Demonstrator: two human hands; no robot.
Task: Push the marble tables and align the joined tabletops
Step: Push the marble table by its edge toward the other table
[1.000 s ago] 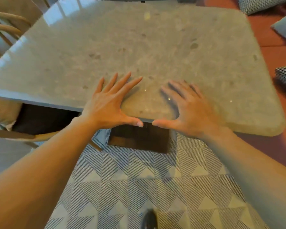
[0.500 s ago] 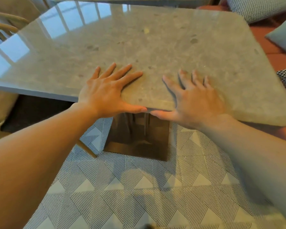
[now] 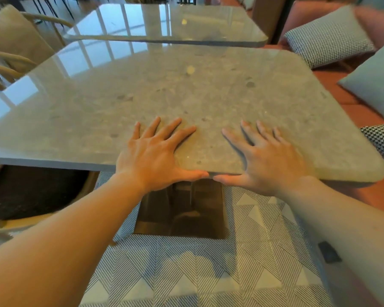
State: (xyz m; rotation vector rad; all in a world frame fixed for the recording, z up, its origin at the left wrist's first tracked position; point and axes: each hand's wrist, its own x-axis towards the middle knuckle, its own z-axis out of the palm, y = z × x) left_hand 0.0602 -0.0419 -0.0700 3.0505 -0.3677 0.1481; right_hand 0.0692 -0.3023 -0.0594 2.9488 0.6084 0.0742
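The near marble table [image 3: 208, 89] has a grey speckled top with rounded corners. Its dark square pedestal base [image 3: 180, 211] stands on the patterned floor. Both my hands lie flat on the top at its near edge, fingers spread. My left hand [image 3: 151, 156] and my right hand [image 3: 268, 160] are side by side, thumbs along the edge and almost touching. A second marble table [image 3: 175, 23] stands just beyond, with a narrow gap between the two tops. The far one's right end stops short of the near one's right end.
Wooden chairs with beige cushions [image 3: 13, 63] stand on the left, and a dark chair seat [image 3: 31, 191] sits under the table's left side. An orange bench on the right carries checked pillows [image 3: 328, 34] and a grey pillow [image 3: 375, 78]. The floor [image 3: 186, 273] has a striped triangle pattern.
The view has lifted and the second table has come into sight beyond the near one. My arms have stretched forward while both hands kept their place on the near edge.
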